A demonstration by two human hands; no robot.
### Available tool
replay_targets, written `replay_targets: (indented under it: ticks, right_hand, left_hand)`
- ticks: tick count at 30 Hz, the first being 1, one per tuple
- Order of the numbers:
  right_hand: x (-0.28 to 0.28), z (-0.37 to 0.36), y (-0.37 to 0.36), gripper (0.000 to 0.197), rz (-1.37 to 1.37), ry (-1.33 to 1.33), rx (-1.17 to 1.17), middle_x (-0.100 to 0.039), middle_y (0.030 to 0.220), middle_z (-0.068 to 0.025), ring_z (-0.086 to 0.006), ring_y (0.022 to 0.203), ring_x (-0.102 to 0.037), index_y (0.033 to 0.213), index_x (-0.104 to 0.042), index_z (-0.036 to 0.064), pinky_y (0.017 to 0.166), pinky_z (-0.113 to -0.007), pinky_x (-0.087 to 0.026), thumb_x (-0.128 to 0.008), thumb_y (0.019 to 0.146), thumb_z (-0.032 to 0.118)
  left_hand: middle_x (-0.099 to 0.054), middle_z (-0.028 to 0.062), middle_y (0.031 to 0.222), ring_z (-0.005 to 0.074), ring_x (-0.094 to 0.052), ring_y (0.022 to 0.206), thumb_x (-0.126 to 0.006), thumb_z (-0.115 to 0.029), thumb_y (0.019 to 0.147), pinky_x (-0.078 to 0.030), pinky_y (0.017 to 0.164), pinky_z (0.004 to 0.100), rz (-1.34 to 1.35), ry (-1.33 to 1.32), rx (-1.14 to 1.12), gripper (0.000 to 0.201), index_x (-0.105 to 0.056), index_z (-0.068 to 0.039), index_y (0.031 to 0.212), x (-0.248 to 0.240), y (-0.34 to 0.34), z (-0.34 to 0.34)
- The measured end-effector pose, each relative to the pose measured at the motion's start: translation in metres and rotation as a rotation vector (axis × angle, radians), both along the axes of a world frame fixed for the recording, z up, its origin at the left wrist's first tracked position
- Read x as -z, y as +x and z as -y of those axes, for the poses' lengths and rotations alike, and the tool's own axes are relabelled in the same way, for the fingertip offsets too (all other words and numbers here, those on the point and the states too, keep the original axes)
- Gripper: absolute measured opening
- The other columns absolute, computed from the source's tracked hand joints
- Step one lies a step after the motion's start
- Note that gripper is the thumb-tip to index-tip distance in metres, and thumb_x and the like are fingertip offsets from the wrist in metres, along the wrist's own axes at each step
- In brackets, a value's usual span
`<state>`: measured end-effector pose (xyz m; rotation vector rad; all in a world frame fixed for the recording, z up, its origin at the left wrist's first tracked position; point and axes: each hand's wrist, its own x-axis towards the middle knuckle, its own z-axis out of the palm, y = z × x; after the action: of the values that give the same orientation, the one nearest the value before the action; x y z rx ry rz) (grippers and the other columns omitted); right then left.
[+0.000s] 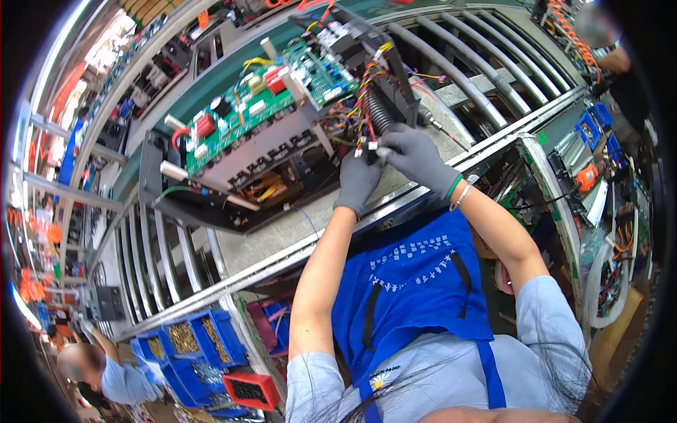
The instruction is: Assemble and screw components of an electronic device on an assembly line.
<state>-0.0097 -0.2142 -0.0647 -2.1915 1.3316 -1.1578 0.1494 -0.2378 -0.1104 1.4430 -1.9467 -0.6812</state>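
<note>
Both my hands wear grey gloves and meet at the front right corner of an open black metal machine housing. My left hand has its fingers closed around wires ending in small white plug connectors. Close beside it, my right hand pinches at another white connector of the same bundle. Multicoloured wires run up from there past a black corrugated hose. Left of my hands, a green circuit board with red and white parts lies on top of the housing.
The housing stands on a metal conveyor line with rollers on both sides. Blue bins of small screws and a red bin sit lower left. An orange power screwdriver lies at right. Other people are at the far left and upper right.
</note>
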Motion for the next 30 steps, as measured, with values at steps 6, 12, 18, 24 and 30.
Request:
replay_targets:
  ticks: [6,12,18,24,30]
  right_hand:
    - [-0.012,-0.009,-0.034,0.013,0.222,-0.201,0.221,-0.062,0.086,-0.0100,-0.0237,0.076,-0.064,0.093,-0.069,0.0055,0.066,-0.031,-0.051,-0.064,0.081,0.007]
    - [0.060,0.070,-0.077,0.049,-0.303,-0.020,0.588,-0.056,0.110,-0.0142,-0.0301,0.104,-0.056,0.125,-0.055,0.0100,0.084,-0.040,-0.048,-0.065,0.079,0.022]
    - [0.054,0.117,-0.077,0.066,-0.469,0.197,0.543,-0.055,0.116,-0.0190,-0.0339,0.112,-0.053,0.131,-0.049,0.0102,0.091,-0.043,-0.045,-0.070,0.072,0.031]
    - [0.043,0.109,-0.137,0.063,-0.250,0.337,0.380,-0.067,0.099,-0.0207,-0.0353,0.092,-0.065,0.114,-0.061,0.0019,0.083,-0.040,-0.050,-0.073,0.064,0.038]
    - [0.014,0.014,-0.166,0.038,0.676,0.597,0.232,-0.058,0.074,-0.0023,-0.0083,0.055,-0.051,0.106,-0.058,0.0007,0.051,-0.022,-0.040,-0.067,0.078,0.025]
  left_hand:
    - [-0.071,0.0081,0.087,0.0198,-0.066,0.074,-0.075,-0.015,0.075,-0.050,0.071,0.0344,-0.488,0.082,-0.009,0.029,-0.067,-0.001,0.099,0.042,0.018,0.012]
    - [-0.066,0.0025,0.080,0.0120,-0.061,0.061,-0.073,-0.005,0.077,-0.051,0.054,0.0261,-0.689,0.387,-0.058,0.023,-0.064,0.000,0.098,0.008,-0.007,0.005]
    - [-0.066,0.0046,0.085,0.0134,-0.063,0.062,-0.072,-0.009,0.079,-0.051,0.052,0.0262,-0.612,0.474,-0.133,0.029,-0.061,-0.002,0.105,0.000,-0.001,0.005]
    - [-0.065,0.0038,0.075,0.0163,-0.063,0.058,-0.071,-0.012,0.077,-0.050,0.052,0.0289,-0.608,0.346,-0.044,0.016,-0.061,-0.003,0.086,0.014,-0.002,0.011]
    - [-0.062,0.0034,0.072,0.0121,-0.059,0.062,-0.071,-0.016,0.076,-0.050,0.054,0.0303,-0.671,0.371,-0.041,0.018,-0.063,-0.003,0.085,0.030,0.014,0.022]
